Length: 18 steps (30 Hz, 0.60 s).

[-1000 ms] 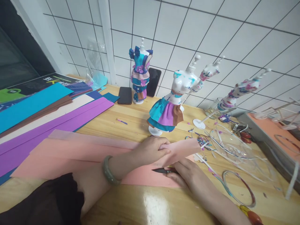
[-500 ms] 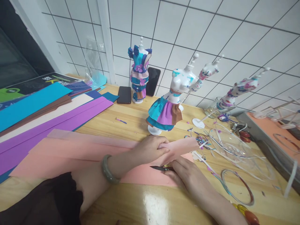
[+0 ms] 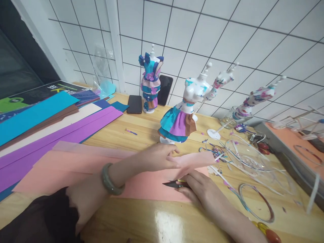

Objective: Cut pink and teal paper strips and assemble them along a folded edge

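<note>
A long sheet of salmon-pink paper (image 3: 149, 185) lies across the table in front of me, with a cut flap (image 3: 199, 160) curling up at its right end. My left hand (image 3: 159, 157), with a grey-green bangle (image 3: 107, 180) at the wrist, rests over the paper beside the flap. Its thumb and fingers are apart. Low on the sheet, my right hand (image 3: 199, 187) is closed around dark-bladed scissors (image 3: 173, 184). Their tips point left over the pink paper, and the handles are hidden in my fingers.
Paper strips in purple (image 3: 98, 121), blue (image 3: 37, 111) and other colours lie at left. A skirted mini mannequin (image 3: 177, 123) stands just beyond my hands, a dressed one (image 3: 151, 84) behind. Coiled plastic strips (image 3: 249, 158) and scraps spread at right. A phone (image 3: 134, 104) lies further back.
My left hand has loosened from the paper flap and drawn slightly left, its fingers spreading. My right hand and the scissors have hardly moved; the blades show a little more.
</note>
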Tool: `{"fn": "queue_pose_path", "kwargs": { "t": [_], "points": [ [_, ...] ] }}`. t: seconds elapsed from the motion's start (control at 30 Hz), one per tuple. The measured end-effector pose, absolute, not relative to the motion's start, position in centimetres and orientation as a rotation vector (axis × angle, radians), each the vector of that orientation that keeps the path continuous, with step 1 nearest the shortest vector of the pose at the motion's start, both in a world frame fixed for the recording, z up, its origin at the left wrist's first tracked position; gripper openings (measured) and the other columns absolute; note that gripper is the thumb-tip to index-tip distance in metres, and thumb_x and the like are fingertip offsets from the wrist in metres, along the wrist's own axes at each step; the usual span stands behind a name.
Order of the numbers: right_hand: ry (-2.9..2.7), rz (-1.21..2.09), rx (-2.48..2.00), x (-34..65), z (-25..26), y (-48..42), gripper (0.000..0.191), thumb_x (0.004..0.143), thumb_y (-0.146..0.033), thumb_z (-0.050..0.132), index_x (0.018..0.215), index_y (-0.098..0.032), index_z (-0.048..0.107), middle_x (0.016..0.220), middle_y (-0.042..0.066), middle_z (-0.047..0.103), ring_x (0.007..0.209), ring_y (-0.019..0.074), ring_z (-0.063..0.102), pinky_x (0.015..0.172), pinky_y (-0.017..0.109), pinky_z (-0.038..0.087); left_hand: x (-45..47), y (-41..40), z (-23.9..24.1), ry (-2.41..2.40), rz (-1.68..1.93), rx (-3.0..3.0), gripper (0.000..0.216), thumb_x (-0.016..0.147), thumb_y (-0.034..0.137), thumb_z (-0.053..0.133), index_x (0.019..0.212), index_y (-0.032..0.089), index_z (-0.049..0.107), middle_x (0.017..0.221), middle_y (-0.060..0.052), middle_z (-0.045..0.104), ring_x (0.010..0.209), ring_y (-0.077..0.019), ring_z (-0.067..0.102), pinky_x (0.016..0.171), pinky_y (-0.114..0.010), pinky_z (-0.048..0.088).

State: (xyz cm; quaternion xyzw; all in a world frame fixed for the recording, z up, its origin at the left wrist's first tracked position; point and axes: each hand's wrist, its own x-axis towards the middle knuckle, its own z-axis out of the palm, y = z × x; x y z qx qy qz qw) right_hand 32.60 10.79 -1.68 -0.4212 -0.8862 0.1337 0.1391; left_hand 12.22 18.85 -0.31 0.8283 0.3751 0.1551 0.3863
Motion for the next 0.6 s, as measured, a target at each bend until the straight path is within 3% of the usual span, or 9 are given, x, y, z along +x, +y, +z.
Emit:
{"fn": "queue_pose_path", "kwargs": {
  "t": [0.07, 0.2, 0.37, 0.6],
  "points": [
    [-2.571, 0.426, -1.212, 32.7, -1.9, 10.8, 0.035, 0.095, -0.042, 0.033, 0.099, -0.019, 0.059, 0.092, 0.008, 0.063, 0.084, 0.0206, 0.061, 0.07, 0.033, 0.05, 10.9, 19.4, 0.6, 0.986, 0.24, 2.126, 0.054, 0.071, 0.046, 0.06, 0.118, 0.023, 0.053, 0.104, -0.002, 0.062, 0.089, -0.0206, 0.058, 0.067, -0.026, 0.042],
    [-2.571, 0.436, -1.251, 32.8, -2.3, 10.8, 0.038, 0.094, -0.044, 0.031, 0.102, -0.018, 0.059, 0.091, 0.009, 0.062, 0.081, 0.0213, 0.06, 0.068, 0.034, 0.05, 9.3, 20.3, 1.3, 0.934, 0.065, 2.127, 0.05, 0.068, 0.041, 0.063, 0.114, 0.024, 0.056, 0.108, -0.001, 0.062, 0.092, -0.0204, 0.058, 0.067, -0.025, 0.042],
    [-2.612, 0.386, -1.252, 32.3, -1.5, 10.7, 0.04, 0.095, -0.044, 0.029, 0.097, -0.017, 0.059, 0.087, 0.009, 0.062, 0.078, 0.0208, 0.06, 0.066, 0.034, 0.051, 9.2, 20.8, 0.5, 0.88, 0.075, 2.101, 0.048, 0.067, 0.03, 0.063, 0.114, 0.025, 0.057, 0.105, 0.001, 0.062, 0.09, -0.0179, 0.058, 0.065, -0.023, 0.042],
    [-2.63, 0.292, -1.21, 31.2, -1.5, 10.9, 0.036, 0.095, -0.042, 0.032, 0.091, -0.017, 0.058, 0.083, 0.008, 0.061, 0.074, 0.0194, 0.059, 0.063, 0.032, 0.05, 9.1, 21.0, -0.2, 0.86, 0.133, 2.095, 0.045, 0.066, 0.028, 0.065, 0.11, 0.023, 0.059, 0.094, 0.0, 0.063, 0.083, -0.017, 0.059, 0.061, -0.023, 0.041]
  ]
}}
